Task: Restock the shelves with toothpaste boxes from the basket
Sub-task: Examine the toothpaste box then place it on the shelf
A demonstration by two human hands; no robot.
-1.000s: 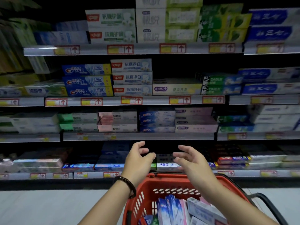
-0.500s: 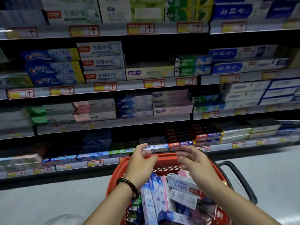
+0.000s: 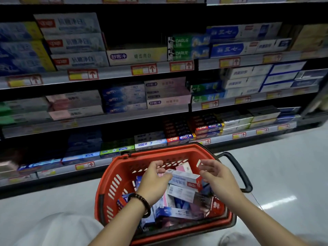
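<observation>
You are hovering both hands over the red basket [image 3: 124,167]: your left hand [image 3: 154,181] and right hand [image 3: 218,176] are loosely spread, gripping nothing. The white-and-red toothpaste box [image 3: 184,181] is lying between your fingers [image 3: 157,165], atop the heap. Be closing evenly on its long sides, I'd judge, lifting it level. One basket is showing; the boxes beneath your fingers are too jumbled for counting.

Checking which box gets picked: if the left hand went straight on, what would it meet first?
Probably the white box with a red end, topmost in the red basket; the left hand points at its end, though depth is unclear.
</observation>
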